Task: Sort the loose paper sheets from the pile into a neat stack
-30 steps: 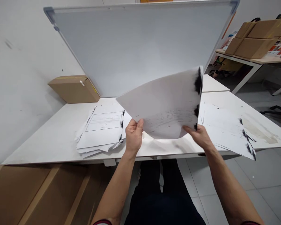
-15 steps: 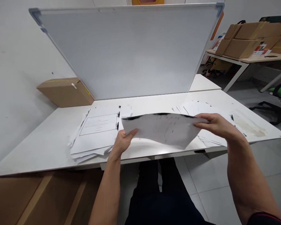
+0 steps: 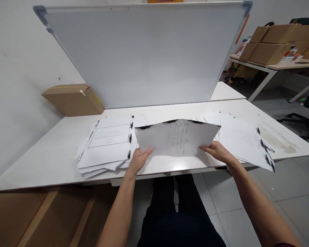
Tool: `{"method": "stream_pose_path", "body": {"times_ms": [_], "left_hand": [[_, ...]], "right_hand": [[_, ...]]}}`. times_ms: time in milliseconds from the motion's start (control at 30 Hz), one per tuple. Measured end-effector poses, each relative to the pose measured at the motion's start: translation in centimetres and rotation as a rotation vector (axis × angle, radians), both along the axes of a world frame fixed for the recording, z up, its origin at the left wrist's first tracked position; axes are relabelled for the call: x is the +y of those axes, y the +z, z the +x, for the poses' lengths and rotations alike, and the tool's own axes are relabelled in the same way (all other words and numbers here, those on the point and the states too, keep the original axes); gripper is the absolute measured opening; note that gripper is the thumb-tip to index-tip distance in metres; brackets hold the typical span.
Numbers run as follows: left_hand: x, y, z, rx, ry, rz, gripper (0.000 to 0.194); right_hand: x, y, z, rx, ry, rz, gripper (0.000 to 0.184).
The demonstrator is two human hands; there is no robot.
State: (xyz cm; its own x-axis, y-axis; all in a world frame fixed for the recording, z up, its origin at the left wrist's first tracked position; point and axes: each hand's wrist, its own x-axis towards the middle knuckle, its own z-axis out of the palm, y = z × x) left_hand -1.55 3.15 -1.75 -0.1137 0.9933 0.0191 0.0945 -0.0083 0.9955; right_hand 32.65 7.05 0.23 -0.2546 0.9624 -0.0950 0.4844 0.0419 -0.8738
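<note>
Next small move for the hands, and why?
Probably a light tap of the held paper straight down on the white table: the left hand and right hand hold it near its lower corners, roughly upright, black-marked edge on top and bowed. I can't tell whether its bottom edge already touches the table.

- Left of the held paper [image 3: 180,139]: paper stack [image 3: 109,145] on the desk [image 3: 46,154]
- Right of it: spread sheets [image 3: 243,140]
- Behind it: whiteboard [image 3: 149,55]
- Behind it, leftward: cardboard box [image 3: 72,101]
</note>
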Motion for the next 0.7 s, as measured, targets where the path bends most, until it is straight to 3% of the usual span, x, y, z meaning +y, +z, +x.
{"method": "stream_pose_path", "body": {"times_ms": [267,367,467,567,633,700], "left_hand": [[0.7,-1.4,0.5,0.005,0.020,0.004,0.049],[0.6,-0.9,0.6,0.040,0.033,0.060,0.045],[0.4,0.6,0.3,0.110,0.020,0.097,0.040],[0.1,2.4,0.2,0.224,-0.041,0.128,0.037],[-0.1,3.7,0.4,0.334,-0.081,0.181,0.036],[-0.5,4.9,1.0,0.436,-0.140,0.242,0.032]], "right_hand": [[0.0,-1.4,0.1,-0.076,-0.041,0.077,0.032],[-0.2,-0.5,0.9,-0.125,-0.055,0.063,0.037],[-1.3,2.9,1.9,-0.146,-0.157,0.271,0.042],[-3.2,8.0,1.9,-0.192,-0.314,0.742,0.061],[-4.4,11.0,1.3,-0.399,-0.283,0.929,0.065],[-5.1,13.0,0.5,-0.588,-0.177,1.013,0.065]]}}
